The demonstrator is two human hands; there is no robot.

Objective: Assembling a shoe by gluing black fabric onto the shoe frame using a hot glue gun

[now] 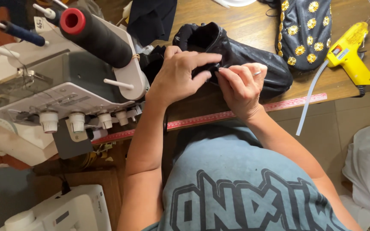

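- Your fingertips (213, 72) meet over one small spot on the black boot (236, 60): thumb and forefinger of each hand pressed close together, pinching a fold of its dark skin between them
- Your left hand (177, 77) arches over the boot from the machine side, its other fingers stretched across the opening at the top
- Your right hand (241, 85) comes in from your body's side, knuckles up, a ring on one finger, the fingers curled in tight to the same fold
- The black boot lies on its side on the wooden table (253, 25), near the edge closest to you, its open mouth towards the machine
- It looks soft and light: the glossy material creases and gives under your grip, so it will likely slump unless you support it; the sheen suggests it may slip, so take it by a pinched fold or the rim of the opening
- A red ruler (219, 116) runs along the table edge just beside your wrists
- Beyond the boot lies a second dark piece studded with gold ornaments (305, 34), apart from your hands
- A yellow glue gun (351, 53) rests to your right, a white stick trailing from it
- To your left stands a white sewing machine (65, 90) bearing a cone of black thread (99, 36)
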